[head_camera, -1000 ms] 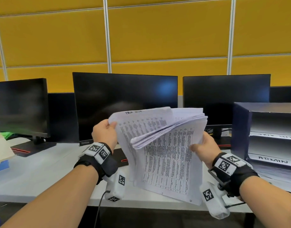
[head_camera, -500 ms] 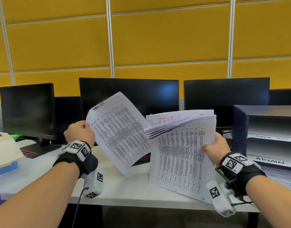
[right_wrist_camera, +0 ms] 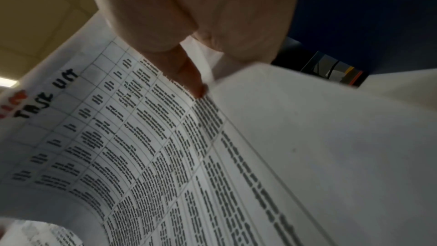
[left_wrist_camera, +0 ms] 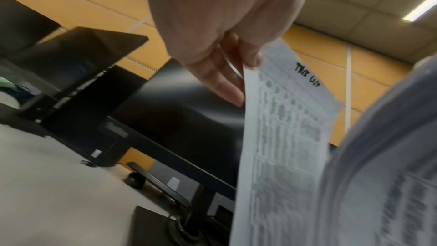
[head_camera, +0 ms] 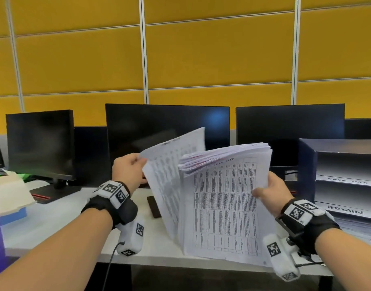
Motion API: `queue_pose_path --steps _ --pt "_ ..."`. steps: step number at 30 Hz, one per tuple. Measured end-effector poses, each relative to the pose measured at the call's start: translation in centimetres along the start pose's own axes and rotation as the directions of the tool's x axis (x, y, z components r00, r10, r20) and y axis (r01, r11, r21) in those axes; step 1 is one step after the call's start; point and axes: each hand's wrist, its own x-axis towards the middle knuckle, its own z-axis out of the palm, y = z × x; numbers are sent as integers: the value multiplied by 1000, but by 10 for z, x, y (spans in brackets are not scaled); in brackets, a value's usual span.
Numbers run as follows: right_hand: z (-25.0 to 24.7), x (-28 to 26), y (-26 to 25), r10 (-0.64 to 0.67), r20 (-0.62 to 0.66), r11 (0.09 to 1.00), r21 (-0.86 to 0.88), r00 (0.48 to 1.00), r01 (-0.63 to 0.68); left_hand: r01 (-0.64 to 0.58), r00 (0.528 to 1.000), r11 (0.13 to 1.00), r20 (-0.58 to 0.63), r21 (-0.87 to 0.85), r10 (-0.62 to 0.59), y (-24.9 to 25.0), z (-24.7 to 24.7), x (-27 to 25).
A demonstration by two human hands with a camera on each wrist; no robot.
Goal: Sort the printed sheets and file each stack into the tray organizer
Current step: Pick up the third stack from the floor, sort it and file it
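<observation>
My right grip [head_camera: 270, 190] clamps the right edge of the thick stack of printed sheets [head_camera: 224, 206], thumb on the front page, its upper sheets fanned out over my fingers. My left grip [head_camera: 127, 171] pinches the top corner of a single sheet [head_camera: 165, 185], headed by a handwritten label, held just left of the stack and overlapping behind it. Below both grips lies the white surface [head_camera: 54, 223] with a dark phone [head_camera: 154, 206]. To the right of my right grip stands the tray organizer [head_camera: 306, 164], one shelf labelled ADMIN. Beyond my grips stand three dark monitors [head_camera: 159, 127].
</observation>
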Motion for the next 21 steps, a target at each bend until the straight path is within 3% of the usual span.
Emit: queue_pose_path --steps 6,13,19,21 --pt "14 5 -2 1 42 1000 16 999 -1 -8 966 1000 259 -30 15 7 45 -12" --pt "17 10 6 52 75 997 46 996 -56 242 884 951 448 -193 -134 -7 69 -22" --pt "20 13 20 59 -12 997 47 998 -58 122 839 992 537 -21 -92 -15 74 -32" --pt "24 11 13 14 -42 998 64 999 -12 35 891 998 454 -55 -6 -11 76 -34"
